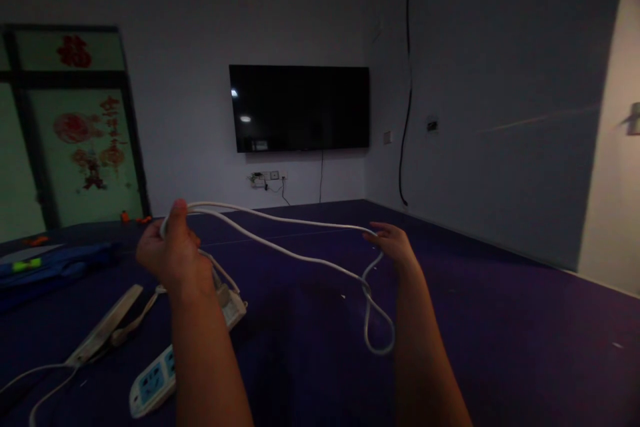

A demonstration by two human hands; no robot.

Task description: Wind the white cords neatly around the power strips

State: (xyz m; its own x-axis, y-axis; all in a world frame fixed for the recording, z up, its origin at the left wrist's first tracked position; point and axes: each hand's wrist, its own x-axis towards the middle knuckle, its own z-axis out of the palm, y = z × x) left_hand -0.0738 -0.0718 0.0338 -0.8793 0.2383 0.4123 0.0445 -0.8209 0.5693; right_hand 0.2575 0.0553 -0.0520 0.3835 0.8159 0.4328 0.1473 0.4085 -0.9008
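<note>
My left hand [173, 250] is closed round a bend of a white power cable [280, 237], held up above the purple floor. Two strands of that cable run to the right to my right hand [395, 243], whose fingers pinch it. Below my right hand a loop of the cable [377, 327] hangs down. A white power strip [233, 307] dangles just under my left hand, partly hidden by my wrist.
More power strips lie on the purple floor [500, 333] at the lower left: a long beige one [105, 330] and a white one with blue sockets [150, 383]. A blue object [55, 267] lies far left. A dark TV [300, 107] hangs on the far wall.
</note>
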